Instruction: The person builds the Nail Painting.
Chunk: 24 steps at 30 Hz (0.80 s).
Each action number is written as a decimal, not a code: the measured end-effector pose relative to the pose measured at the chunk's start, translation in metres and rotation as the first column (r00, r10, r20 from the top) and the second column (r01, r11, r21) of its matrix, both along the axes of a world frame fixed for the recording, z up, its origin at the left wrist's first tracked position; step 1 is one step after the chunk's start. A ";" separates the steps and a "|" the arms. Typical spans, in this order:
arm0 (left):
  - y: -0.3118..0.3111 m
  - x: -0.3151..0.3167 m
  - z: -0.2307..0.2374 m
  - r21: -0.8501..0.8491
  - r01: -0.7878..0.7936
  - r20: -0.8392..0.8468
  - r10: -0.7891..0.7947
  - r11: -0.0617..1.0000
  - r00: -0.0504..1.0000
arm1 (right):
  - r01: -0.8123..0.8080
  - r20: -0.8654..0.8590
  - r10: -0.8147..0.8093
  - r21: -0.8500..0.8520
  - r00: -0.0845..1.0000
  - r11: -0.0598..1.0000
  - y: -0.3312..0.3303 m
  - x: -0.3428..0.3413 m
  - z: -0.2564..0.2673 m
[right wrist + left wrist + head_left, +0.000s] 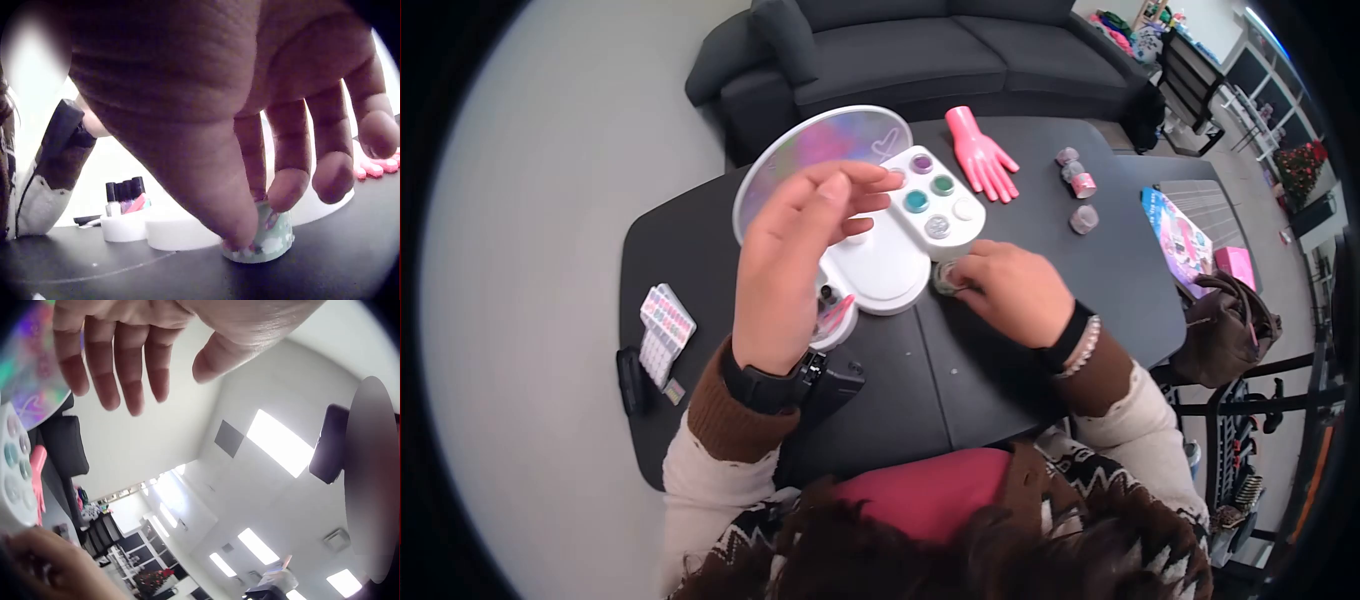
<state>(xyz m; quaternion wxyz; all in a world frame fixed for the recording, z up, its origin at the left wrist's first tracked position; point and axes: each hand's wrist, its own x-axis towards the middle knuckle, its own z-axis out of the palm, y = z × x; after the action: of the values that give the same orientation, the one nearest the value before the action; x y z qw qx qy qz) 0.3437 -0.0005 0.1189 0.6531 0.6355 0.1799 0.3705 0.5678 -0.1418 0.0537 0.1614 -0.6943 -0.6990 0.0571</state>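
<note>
My left hand (778,275) is raised over the left side of a white vanity stand (878,270); the left wrist view shows its fingers loosely bent around nothing. On the black table beside the stand, my right hand (1018,295) pinches a small round jar (275,240) between thumb and fingers. The jar is pale green with white and reddish flecks, and fingers hide its top. In the stand's right wing sit a purple pot (921,163), a green pot (942,185), a teal pot (916,201) and a silver glitter pot (937,227).
An iridescent oval panel (820,140) rises behind the stand. Dark-capped bottles (128,190) fill its left wing. A pink model hand (980,155), several small jars (1084,220), sticker sheets (666,330), a black case (631,380) and a colourful box (1175,235) lie around.
</note>
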 end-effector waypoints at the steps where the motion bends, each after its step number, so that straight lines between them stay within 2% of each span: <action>1: 0.001 -0.004 0.002 0.081 -0.005 -0.070 0.011 0.997 0.997 | 0.004 -0.075 -0.005 -0.007 0.997 1.000 -0.003 -0.002 0.013; 2: 0.002 -0.008 0.005 0.162 -0.004 -0.137 0.027 0.987 0.990 | 0.008 -0.148 -0.010 -0.014 0.989 1.000 -0.004 -0.004 0.018; 3: 0.003 -0.010 0.002 0.103 -0.030 -0.052 0.036 0.994 0.998 | -0.030 -0.150 0.040 0.070 0.988 0.997 -0.001 -0.007 0.014; 4: 0.003 -0.014 0.003 0.113 -0.036 -0.066 0.044 0.993 0.997 | -0.037 -0.163 0.049 0.080 0.985 0.996 -0.001 -0.014 0.021; 6: 0.002 -0.016 0.004 0.232 0.059 -0.406 0.042 0.971 0.913 | 0.048 -0.286 0.018 0.223 0.958 0.974 -0.008 -0.027 0.046; 7: 0.002 -0.016 0.002 0.248 0.084 -0.442 0.035 0.965 0.896 | 0.021 -0.265 0.089 0.386 0.960 0.922 -0.006 -0.032 0.042; 8: 0.000 -0.016 0.004 0.255 0.090 -0.446 0.035 0.963 0.894 | 0.027 -0.269 0.087 0.393 0.959 0.919 -0.004 -0.038 0.040; 10: -0.005 -0.015 0.007 0.165 0.149 -0.454 -0.059 0.975 0.889 | -0.010 -0.165 0.116 0.537 0.979 0.844 0.000 -0.046 0.037; 12: -0.005 -0.015 0.005 0.169 0.134 -0.448 -0.045 0.977 0.893 | -0.027 -0.150 0.127 0.536 0.981 0.844 0.003 -0.047 0.032; 15: 0.008 -0.022 0.001 0.230 0.081 -0.444 0.031 0.970 0.896 | -0.018 -0.261 0.214 0.595 0.941 0.803 0.011 -0.045 0.025; 17: 0.030 -0.033 -0.005 0.510 0.085 -0.495 0.211 0.856 0.843 | 0.002 -0.388 0.246 0.538 0.889 0.843 0.012 -0.030 0.018; 18: 0.037 -0.039 -0.004 0.512 0.082 -0.499 0.218 0.855 0.839 | 0.011 -0.399 0.254 0.554 0.881 0.833 0.015 -0.022 0.012; 20: 0.052 -0.051 -0.002 0.673 0.230 -0.622 0.369 0.703 0.691 | 0.062 -0.442 0.214 0.532 0.871 0.844 0.020 -0.005 0.001; 22: 0.064 -0.060 -0.012 0.654 0.220 -0.621 0.348 0.724 0.702 | 0.145 -0.500 0.187 0.552 0.845 0.821 0.028 0.009 -0.008; 24: 0.063 -0.063 -0.012 0.557 0.263 -0.741 0.328 0.788 0.586 | 0.249 -0.592 0.091 0.467 0.801 0.849 0.028 0.020 -0.010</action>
<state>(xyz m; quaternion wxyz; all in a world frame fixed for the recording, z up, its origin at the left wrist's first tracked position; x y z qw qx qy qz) 0.2802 0.0629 0.1065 0.2458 0.9040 0.3382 0.0896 0.5880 -0.1139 0.0435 0.5564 -0.5999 -0.5704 0.0721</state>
